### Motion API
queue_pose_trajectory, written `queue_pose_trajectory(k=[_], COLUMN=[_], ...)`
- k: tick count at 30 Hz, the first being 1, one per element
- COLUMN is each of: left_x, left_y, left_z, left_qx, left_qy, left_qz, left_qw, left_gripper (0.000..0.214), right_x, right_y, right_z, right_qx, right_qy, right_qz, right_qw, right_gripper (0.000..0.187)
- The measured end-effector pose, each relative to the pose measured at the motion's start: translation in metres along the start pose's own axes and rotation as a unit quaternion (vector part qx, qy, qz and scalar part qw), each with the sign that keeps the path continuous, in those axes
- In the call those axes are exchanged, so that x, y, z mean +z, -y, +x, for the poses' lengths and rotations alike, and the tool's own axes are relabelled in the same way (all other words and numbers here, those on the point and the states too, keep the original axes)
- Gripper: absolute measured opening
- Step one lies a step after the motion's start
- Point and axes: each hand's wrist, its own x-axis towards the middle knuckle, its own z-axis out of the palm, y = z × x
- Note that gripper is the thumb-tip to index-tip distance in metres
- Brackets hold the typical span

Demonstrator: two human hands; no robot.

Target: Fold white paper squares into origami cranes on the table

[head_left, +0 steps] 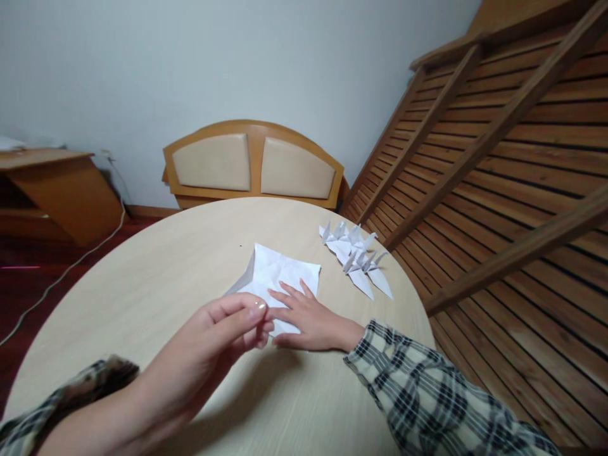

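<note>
A creased white sheet of paper [285,263] lies on the round table, and its left side rises in a shaded flap toward my left hand. My left hand [232,326] is closed in a pinch over the paper's near left part, thumb against forefinger; the pinched bit of paper is hidden behind the fingers. Flat on the sheet, fingers spread, my right hand [306,316] presses it to the table. Several folded white paper cranes [358,253] stand grouped beyond my right hand, near the table's right edge.
The round pale table [156,278] has its curved edge on both sides. Wooden slatted panels [498,177] lean at the right. Behind stands a padded headboard [254,158] against the wall. A desk [57,190] and a white cable [71,272] are at the left.
</note>
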Motion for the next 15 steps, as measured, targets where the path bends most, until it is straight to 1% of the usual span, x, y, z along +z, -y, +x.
queue_pose_trajectory(k=[3, 6, 10, 12, 14, 15], left_x=[0.012, 0.018, 0.02, 0.02, 0.016, 0.012], left_y=[-0.007, -0.007, -0.008, -0.009, -0.006, -0.001], left_z=[0.009, 0.008, 0.008, 0.009, 0.004, -0.002], left_qx=[-0.016, -0.017, -0.02, -0.008, 0.008, 0.011], left_qy=[0.034, 0.036, 0.031, 0.022, 0.029, 0.05], left_qz=[-0.036, -0.041, -0.032, -0.018, 0.005, 0.018], left_qw=[0.999, 0.998, 0.999, 1.0, 1.0, 0.999], left_gripper=[0.024, 0.021, 0.021, 0.02, 0.018, 0.017], right_x=[0.003, 0.004, 0.004, 0.003, 0.001, -0.001], right_y=[-0.001, -0.002, -0.002, -0.001, 0.0, 0.001], right_z=[0.001, 0.001, 0.001, 0.001, 0.0, 0.0], right_qx=[-0.002, 0.001, 0.002, 0.002, 0.002, 0.001], right_qy=[-0.006, -0.011, -0.009, -0.007, -0.005, -0.004], right_qz=[-0.001, 0.0, -0.003, -0.003, -0.002, -0.002], right_qw=[1.0, 1.0, 1.0, 1.0, 1.0, 1.0], right_gripper=[0.069, 0.07, 0.07, 0.069, 0.068, 0.067])
